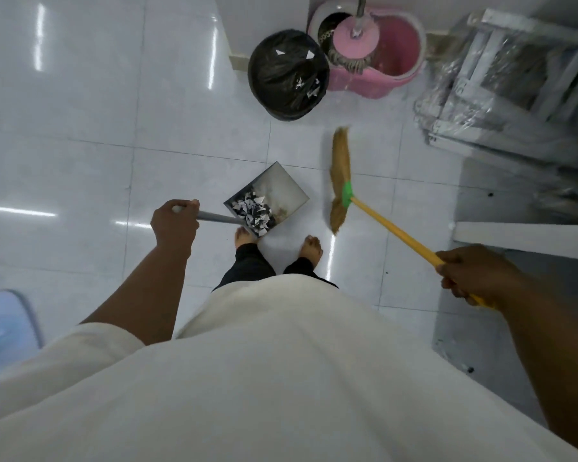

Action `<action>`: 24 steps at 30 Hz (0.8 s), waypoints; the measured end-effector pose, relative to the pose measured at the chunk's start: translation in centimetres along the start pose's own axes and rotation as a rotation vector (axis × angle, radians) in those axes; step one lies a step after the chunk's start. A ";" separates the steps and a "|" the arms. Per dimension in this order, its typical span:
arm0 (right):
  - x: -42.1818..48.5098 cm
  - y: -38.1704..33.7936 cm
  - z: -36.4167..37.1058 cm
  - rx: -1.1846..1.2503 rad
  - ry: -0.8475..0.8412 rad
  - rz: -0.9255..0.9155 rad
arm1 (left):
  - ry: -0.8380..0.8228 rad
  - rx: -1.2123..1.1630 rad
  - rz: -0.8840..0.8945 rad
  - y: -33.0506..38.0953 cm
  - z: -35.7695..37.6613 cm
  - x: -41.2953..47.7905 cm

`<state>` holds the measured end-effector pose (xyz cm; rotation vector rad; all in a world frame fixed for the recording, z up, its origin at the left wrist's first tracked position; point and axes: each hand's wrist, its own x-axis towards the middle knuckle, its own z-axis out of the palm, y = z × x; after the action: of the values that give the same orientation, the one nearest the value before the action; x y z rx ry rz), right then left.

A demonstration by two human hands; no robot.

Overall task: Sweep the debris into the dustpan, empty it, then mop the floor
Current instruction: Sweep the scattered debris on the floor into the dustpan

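Observation:
My left hand (176, 223) grips the grey handle of a metal dustpan (281, 190), which hangs just above the white floor in front of my bare feet. A heap of torn paper scraps (252, 213) lies in the pan's rear corner. My right hand (471, 275) holds the yellow stick of a straw broom (341, 181), whose bristles hang to the right of the pan. Further ahead stands a bin lined with a black bag (287, 75), with a few paper scraps inside. Behind it is a pink mop bucket (397, 45) with a mop (356, 38) in its spinner.
Plastic-wrapped metal frames (508, 95) are stacked at the right, with a white ledge (528, 236) below them. A pale blue stool (4, 321) shows at the lower left. A wall corner (234, 45) stands left of the bin. Glossy white tiles cover the floor.

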<state>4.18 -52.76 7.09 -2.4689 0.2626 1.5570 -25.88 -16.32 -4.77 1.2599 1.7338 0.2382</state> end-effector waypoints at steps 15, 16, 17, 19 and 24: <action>-6.9 -29.0 20.1 -0.863 0.046 -0.682 | 0.301 -0.337 -0.284 -10.6 -22.1 8.6; -7.1 -31.3 22.3 -0.870 0.025 -0.703 | 0.326 -0.351 -0.302 -11.4 -23.4 9.3; -7.4 -33.5 24.5 -0.844 -0.004 -0.697 | 0.349 -0.360 -0.321 -12.1 -24.6 9.9; -7.7 -37.7 28.9 -0.815 -0.041 -0.649 | 0.391 -0.372 -0.357 -13.3 -26.4 11.1; -8.2 -45.9 40.1 -1.168 0.147 -0.800 | 0.481 -0.338 -0.420 -15.0 -29.9 14.6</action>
<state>-22.07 2.54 1.45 -2.7073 -1.8396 1.2571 -58.80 -0.66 -6.51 0.5993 2.2045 0.5923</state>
